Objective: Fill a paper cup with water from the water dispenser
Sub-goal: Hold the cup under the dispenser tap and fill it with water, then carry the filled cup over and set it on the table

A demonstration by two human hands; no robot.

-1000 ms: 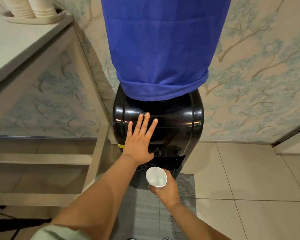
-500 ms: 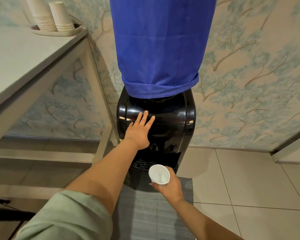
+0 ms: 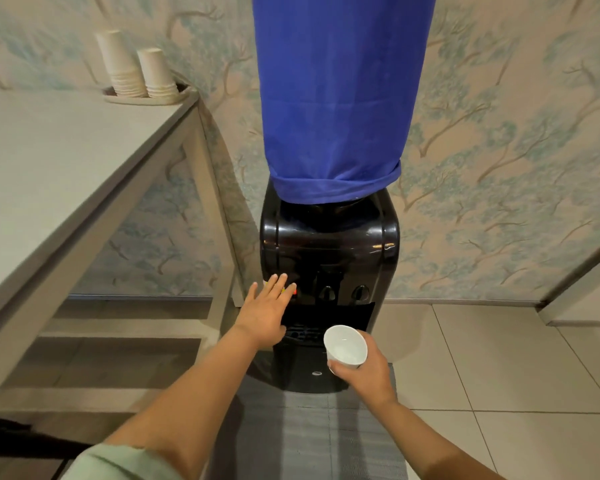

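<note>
Two hands out front. Right hand (image 3: 364, 370) wrapped round the white paper cup (image 3: 345, 347), gripping from below, mouth tilted towards the camera, held low and just in front of the black water dispenser (image 3: 329, 258), below its two taps (image 3: 343, 292) and beside the drip grille (image 3: 300, 332). Left hand (image 3: 265, 313) flat and open, fingers (image 3: 280, 284) spread, holding nothing, against the dispenser's front left. Blue cover (image 3: 336, 98) draped over the bottle above. Stacked cups (image 3: 137, 69) back left on the table (image 3: 49, 161).

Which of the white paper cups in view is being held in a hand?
The lone white paper cup, upright in the right hand before the black water dispenser. The others sit upside down in two stacks on the grey table.
</note>
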